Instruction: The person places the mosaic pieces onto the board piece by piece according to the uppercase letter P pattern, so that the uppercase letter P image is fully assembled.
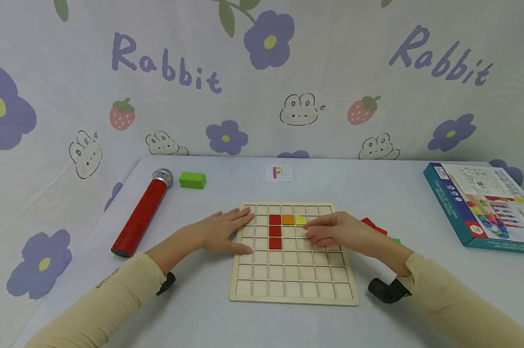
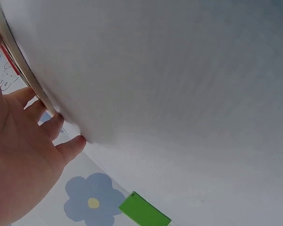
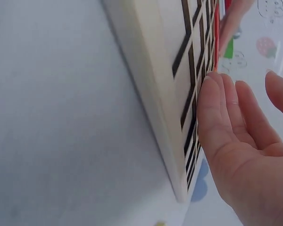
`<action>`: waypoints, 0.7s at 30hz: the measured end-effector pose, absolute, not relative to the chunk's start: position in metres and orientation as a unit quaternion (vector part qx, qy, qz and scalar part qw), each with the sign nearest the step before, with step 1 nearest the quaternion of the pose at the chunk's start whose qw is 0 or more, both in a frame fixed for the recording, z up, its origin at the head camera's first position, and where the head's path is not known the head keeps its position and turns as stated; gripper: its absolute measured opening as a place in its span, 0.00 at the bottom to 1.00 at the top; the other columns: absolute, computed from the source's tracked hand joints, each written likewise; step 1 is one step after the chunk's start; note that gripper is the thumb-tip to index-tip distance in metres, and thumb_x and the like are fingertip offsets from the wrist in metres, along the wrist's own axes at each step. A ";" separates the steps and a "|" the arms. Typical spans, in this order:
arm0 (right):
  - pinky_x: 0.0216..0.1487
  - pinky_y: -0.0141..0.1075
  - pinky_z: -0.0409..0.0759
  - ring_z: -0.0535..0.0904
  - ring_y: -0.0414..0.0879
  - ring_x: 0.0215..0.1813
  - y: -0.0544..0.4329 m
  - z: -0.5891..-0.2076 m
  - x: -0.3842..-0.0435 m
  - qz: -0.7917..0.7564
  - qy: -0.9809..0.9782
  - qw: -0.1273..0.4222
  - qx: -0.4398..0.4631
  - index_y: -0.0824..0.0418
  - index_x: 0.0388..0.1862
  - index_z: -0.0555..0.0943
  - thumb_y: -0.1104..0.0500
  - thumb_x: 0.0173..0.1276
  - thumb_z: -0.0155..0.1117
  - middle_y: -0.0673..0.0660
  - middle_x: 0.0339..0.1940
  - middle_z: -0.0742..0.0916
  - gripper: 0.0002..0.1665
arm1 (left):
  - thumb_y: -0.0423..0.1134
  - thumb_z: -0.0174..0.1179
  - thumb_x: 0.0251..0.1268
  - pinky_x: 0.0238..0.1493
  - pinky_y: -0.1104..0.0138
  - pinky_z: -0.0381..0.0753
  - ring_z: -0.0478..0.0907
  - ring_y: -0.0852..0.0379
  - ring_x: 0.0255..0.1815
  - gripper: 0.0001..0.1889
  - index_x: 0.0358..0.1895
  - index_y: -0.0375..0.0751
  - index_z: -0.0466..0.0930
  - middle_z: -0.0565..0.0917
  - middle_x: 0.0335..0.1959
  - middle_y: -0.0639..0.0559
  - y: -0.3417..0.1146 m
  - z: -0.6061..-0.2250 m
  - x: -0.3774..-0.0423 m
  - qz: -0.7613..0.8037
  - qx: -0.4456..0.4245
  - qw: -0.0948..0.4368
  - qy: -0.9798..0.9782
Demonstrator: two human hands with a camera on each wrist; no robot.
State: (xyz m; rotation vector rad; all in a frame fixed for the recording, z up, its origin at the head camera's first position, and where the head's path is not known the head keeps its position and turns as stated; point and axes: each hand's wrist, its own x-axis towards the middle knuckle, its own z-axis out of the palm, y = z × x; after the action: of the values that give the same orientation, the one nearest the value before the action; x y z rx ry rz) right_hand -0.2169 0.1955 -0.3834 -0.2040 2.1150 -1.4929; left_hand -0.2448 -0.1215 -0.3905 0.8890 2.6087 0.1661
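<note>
A wooden grid board (image 1: 293,273) lies on the table in the head view. Three red tiles (image 1: 275,231) form a column on it. To the right of the top one sit an orange tile (image 1: 288,220) and a yellow tile (image 1: 301,220). My left hand (image 1: 221,233) rests at the board's left edge, fingers spread. My right hand (image 1: 341,232) is over the board's right side, fingertips close to the yellow tile. In the right wrist view the right hand's fingers (image 3: 233,101) are extended with the thumb apart, and no tile shows between them.
Loose red tiles (image 1: 375,226) and a partly hidden green piece (image 1: 395,240) lie beyond the right forearm. A small pattern card (image 1: 278,172) lies behind the board. At left are a red microphone (image 1: 141,216) and a green block (image 1: 192,180); a game box (image 1: 488,208) is at right.
</note>
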 end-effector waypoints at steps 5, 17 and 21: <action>0.53 0.36 0.77 0.80 0.49 0.53 0.218 -0.376 -0.217 -0.551 0.792 0.252 -0.080 0.70 0.65 0.70 0.51 0.68 0.63 0.63 0.55 0.81 0.33 | 0.70 0.52 0.59 0.72 0.50 0.41 0.37 0.51 0.76 0.49 0.77 0.50 0.44 0.43 0.77 0.54 -0.121 -0.389 -0.244 0.062 0.315 0.191 0.928; 0.57 0.36 0.74 0.76 0.53 0.60 0.267 -0.368 -0.222 -0.567 0.792 0.217 -0.060 0.73 0.69 0.63 0.51 0.73 0.56 0.70 0.62 0.75 0.35 | 0.69 0.53 0.59 0.72 0.50 0.42 0.38 0.51 0.76 0.49 0.77 0.51 0.44 0.43 0.77 0.54 -0.121 -0.390 -0.244 0.058 0.311 0.189 0.930; 0.57 0.37 0.73 0.76 0.49 0.60 0.282 -0.370 -0.223 -0.577 0.786 0.217 -0.056 0.74 0.70 0.60 0.54 0.74 0.55 0.72 0.65 0.71 0.35 | 0.69 0.53 0.59 0.72 0.50 0.42 0.38 0.51 0.76 0.49 0.77 0.51 0.44 0.43 0.77 0.54 -0.121 -0.390 -0.244 0.058 0.309 0.191 0.930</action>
State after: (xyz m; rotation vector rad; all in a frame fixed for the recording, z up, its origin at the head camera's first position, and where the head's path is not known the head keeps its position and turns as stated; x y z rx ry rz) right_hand -0.2233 0.2821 -0.3696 -0.1556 2.1754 -1.5971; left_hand -0.2440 -0.1206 -0.3905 0.8681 2.6130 0.1619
